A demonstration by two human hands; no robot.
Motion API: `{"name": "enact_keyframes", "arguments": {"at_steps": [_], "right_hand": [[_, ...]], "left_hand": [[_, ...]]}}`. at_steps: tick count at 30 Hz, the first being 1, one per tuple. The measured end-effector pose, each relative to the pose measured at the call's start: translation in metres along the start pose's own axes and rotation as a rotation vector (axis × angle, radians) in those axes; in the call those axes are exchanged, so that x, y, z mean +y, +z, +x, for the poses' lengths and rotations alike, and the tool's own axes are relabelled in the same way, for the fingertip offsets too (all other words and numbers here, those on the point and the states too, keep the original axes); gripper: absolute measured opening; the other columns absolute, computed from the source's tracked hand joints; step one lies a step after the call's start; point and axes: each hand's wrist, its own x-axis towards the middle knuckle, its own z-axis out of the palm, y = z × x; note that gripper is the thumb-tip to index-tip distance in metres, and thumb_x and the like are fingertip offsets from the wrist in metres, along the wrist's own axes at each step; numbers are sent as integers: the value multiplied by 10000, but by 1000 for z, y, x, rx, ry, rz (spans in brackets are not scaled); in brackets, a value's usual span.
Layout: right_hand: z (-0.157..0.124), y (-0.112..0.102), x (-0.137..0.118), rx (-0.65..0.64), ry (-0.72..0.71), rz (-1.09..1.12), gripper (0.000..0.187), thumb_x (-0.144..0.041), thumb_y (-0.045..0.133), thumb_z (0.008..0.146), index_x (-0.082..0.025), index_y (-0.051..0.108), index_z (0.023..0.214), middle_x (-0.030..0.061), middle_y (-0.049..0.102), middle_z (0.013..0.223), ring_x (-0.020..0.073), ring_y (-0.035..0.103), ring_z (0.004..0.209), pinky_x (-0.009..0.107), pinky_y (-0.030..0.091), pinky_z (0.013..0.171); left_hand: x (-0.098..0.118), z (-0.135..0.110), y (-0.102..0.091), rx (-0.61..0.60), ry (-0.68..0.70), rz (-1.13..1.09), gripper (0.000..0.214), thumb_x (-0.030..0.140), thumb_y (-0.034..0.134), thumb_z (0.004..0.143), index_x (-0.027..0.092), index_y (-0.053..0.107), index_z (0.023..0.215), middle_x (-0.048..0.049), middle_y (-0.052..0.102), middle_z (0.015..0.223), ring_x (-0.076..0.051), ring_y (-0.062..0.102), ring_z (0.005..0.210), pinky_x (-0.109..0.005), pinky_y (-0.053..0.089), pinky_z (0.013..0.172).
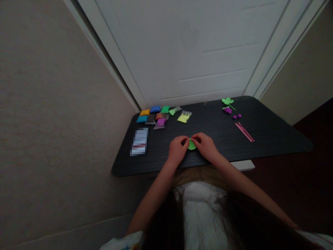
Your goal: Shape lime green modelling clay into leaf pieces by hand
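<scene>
Near the front edge of the dark table, a flat light-green piece of modelling clay (191, 144) lies between my two hands. My left hand (178, 149) pinches its upper left edge with thumb and forefinger. On the opposite side, my right hand (206, 145) pinches the upper right edge in the same way. The fingertips of both hands nearly meet at the top of the piece, and they hide part of its rim.
Several coloured clay packets (155, 109) lie at the back left, with a yellow packet (184, 117) beside them. A blurred phone-like object (139, 141) is at left. Rightward are a green clay leaf shape (228, 101), purple clay balls (228, 110) and pink modelling tools (244, 132). A white door (208, 76) stands behind.
</scene>
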Motion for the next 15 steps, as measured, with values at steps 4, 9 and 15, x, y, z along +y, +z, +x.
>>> {"name": "enact_keyframes", "arguments": {"at_steps": [4, 9, 15], "right_hand": [[0, -2, -2, -4, -24, 10, 144, -257, 461, 752, -198, 575, 816, 17, 571, 777, 131, 515, 713, 260, 391, 668], [1, -1, -3, 43, 7, -17, 203, -295, 482, 740, -181, 550, 894, 33, 568, 816, 131, 513, 701, 259, 396, 663], [-1, -2, -4, 19, 2, -88, 169, -307, 446, 765, -188, 565, 774, 23, 565, 733, 132, 503, 664, 257, 378, 630]], "left_hand": [[0, 0, 0, -2, -8, -8, 161, 257, 483, 733, 199, 598, 829, -16, 626, 829, -134, 552, 770, -259, 423, 679], [-1, 0, 0, 42, -41, 3, 158, 273, 465, 742, 192, 592, 788, -6, 618, 761, -115, 544, 690, -241, 413, 636], [-1, 0, 1, 26, -77, 11, 152, 291, 480, 727, 194, 587, 772, 3, 604, 714, -111, 531, 651, -234, 407, 606]]}}
